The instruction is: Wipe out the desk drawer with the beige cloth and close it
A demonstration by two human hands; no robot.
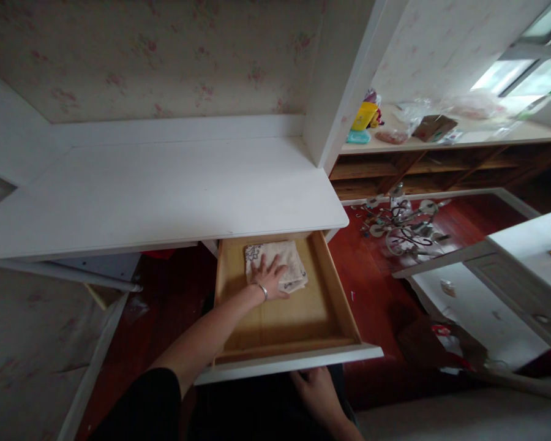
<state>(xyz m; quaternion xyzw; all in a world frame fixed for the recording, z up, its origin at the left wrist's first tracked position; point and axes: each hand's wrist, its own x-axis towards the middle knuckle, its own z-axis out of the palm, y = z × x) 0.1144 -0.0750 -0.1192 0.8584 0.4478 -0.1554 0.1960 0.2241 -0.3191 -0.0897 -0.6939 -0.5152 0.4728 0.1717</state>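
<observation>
A folded beige cloth [296, 263] with a dark pattern at its corners lies in the back part of a pulled-out wooden drawer [275, 324]. My left hand [270, 278], a silver bangle at its wrist, rests flat on the cloth with fingers spread. Below the drawer's white front edge is my right hand [319, 389]. Its fingers go under the drawer front, so their tips are hidden and their grip does not show.
Above the drawer is a white desktop [183, 190] with an upright side panel. A chandelier [404, 226] lies on the red wooden floor to the right. Behind it, a low shelf [468, 144] carries a yellow container [363, 116] and plastic bags. A white cabinet [523, 275] stands at the right.
</observation>
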